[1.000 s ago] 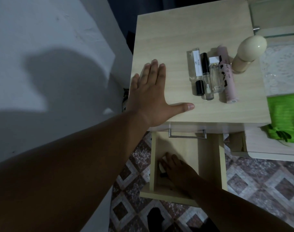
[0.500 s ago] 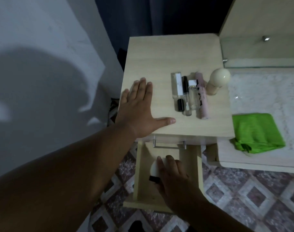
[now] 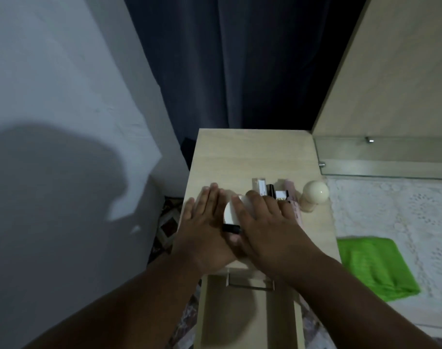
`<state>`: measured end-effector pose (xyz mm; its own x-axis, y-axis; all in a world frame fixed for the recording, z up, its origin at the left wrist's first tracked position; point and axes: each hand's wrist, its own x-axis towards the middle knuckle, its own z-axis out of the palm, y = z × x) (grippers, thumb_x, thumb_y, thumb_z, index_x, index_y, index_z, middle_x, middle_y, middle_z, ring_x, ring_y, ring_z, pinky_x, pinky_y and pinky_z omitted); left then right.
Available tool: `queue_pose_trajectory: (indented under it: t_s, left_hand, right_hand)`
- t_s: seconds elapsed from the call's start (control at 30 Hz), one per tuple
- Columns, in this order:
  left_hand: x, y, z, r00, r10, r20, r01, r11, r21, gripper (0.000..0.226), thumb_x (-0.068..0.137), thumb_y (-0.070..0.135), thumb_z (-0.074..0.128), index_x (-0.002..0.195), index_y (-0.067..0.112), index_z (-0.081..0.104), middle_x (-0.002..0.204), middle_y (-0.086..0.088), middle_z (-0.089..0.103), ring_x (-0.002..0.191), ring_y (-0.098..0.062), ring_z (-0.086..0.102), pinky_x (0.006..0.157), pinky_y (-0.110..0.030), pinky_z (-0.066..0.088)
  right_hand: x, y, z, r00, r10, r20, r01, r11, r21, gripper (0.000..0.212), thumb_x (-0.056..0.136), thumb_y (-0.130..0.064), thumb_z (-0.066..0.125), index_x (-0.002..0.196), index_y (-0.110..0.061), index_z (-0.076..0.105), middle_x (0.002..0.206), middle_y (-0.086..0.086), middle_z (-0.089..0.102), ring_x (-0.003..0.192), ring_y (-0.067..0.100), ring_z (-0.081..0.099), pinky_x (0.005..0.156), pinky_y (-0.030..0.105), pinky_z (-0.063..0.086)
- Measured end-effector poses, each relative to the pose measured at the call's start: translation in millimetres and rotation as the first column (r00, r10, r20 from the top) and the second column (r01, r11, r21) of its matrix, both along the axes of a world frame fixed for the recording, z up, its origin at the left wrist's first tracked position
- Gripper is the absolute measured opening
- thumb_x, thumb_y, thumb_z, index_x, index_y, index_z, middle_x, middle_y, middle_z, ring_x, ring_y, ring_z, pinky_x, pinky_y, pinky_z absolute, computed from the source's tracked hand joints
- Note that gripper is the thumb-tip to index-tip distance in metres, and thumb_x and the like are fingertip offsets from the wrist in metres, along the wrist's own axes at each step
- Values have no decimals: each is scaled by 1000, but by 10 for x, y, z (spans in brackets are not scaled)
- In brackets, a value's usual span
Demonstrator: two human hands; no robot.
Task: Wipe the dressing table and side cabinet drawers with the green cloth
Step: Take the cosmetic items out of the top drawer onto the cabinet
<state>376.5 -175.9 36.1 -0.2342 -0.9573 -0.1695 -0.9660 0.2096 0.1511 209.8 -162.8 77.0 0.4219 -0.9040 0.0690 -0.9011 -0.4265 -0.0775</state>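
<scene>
The right hand [image 3: 262, 222] holds a small white bottle with a black cap [image 3: 231, 216] just above the top of the side cabinet [image 3: 252, 152], its fingers curved over the bottle, and seems to be setting it down beside the left hand [image 3: 204, 227]. The left hand lies flat on the cabinet top with fingers straight and together, holding nothing; it looks placed there for support while the person leans over. Just beyond the right hand's fingertips lies a row of slim perfume bottles [image 3: 270, 190], and to their right stands a bottle with a round cream cap [image 3: 314, 195]. Their gathering on the top, with the drawer [image 3: 250, 316] below the wrists pulled open and showing a bare floor, suggests the drawer is being emptied so it can be wiped. The green cloth [image 3: 373, 268] lies folded on the white lace mat [image 3: 391, 210] of the counter, well to the right of the right hand and touched by neither hand. Judging by that, wiping of this drawer has not begun; the likely next move is to release the bottle and reach right for the cloth. The bottle is partly hidden, so whether it already touches the wood cannot be told.
</scene>
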Motion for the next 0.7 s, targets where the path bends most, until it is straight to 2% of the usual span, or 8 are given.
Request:
queue_pose_trajectory:
  t_s: [0.1, 0.2, 0.33, 0.43, 0.53, 0.6, 0.67, 0.7]
  left_hand:
    - [12, -15, -17, 1000, 5, 22, -5, 1000, 9, 115, 66, 78, 18, 152, 18, -29, 157, 0, -40, 143, -14, -39, 122, -43, -13]
    - [19, -24, -50, 1000, 8, 13, -8, 1000, -6, 116, 70, 72, 31, 152, 17, -29, 158, -1, -40, 143, -13, -39, 123, -42, -12]
    - [35, -33, -68, 1000, 1, -15, -1, 1000, -7, 122, 72, 79, 40, 153, 17, -28, 157, 0, -40, 143, -12, -39, 123, -40, -12]
    - [43, -41, -66, 999, 14, -50, -14, 1000, -2, 121, 73, 76, 41, 153, 19, -29, 158, 3, -40, 143, -9, -39, 123, -38, -13]
    - [55, -50, -48, 996, 32, -80, -31, 999, 12, 120, 67, 78, 31, 152, 20, -30, 157, 5, -40, 142, -7, -39, 123, -37, -13]
    - [53, -48, -29, 998, 19, -65, -18, 1000, 16, 123, 63, 86, 23, 152, 20, -30, 156, 5, -42, 142, -8, -40, 122, -36, -15]
    - [42, -46, -21, 997, 17, -77, -16, 1000, 17, 131, 60, 97, 25, 154, 20, -26, 158, 4, -39, 143, -9, -38, 122, -35, -16]
    - [32, -49, -18, 995, 25, -96, -24, 1000, 11, 136, 58, 101, 26, 155, 21, -23, 159, 4, -36, 144, -9, -36, 121, -35, -16]
  right_hand:
    - [-19, -41, -91, 997, 45, -64, -44, 999, 23, 67, 91, -56, 38, 137, -12, 55, 126, 16, 62, 106, 33, 64, 83, 51, 54]
    - [-45, -62, -150, 995, 74, -66, -74, 997, 1, 65, 90, -57, 38, 135, -13, 57, 123, 14, 64, 105, 31, 65, 81, 47, 54]
    - [-71, -98, -151, 994, 93, -49, -94, 995, -16, 64, 90, -58, 38, 133, -14, 57, 123, 12, 64, 105, 29, 65, 81, 47, 54]
    - [-51, -108, -136, 994, 98, -38, -98, 995, 13, 64, 88, -58, 40, 132, -16, 58, 124, 10, 64, 105, 28, 65, 80, 46, 54]
    - [-46, -104, -127, 995, 92, -24, -90, 994, 67, 62, 90, -57, 39, 135, -17, 58, 126, 7, 64, 108, 26, 64, 81, 46, 53]
    - [-38, -99, -90, 995, 102, -1, -102, 989, 108, 64, 93, -57, 35, 141, -18, 53, 134, 4, 60, 117, 25, 60, 89, 48, 50]
    - [-49, -143, -43, 989, 66, 130, -91, 977, 193, 68, 94, -59, 22, 150, -23, 39, 147, -2, 46, 133, 21, 43, 105, 48, 34]
    - [-61, -180, -23, 980, 2, 198, -49, 971, 233, 69, 92, -58, 17, 149, -26, 39, 147, -5, 44, 134, 18, 38, 109, 45, 27]
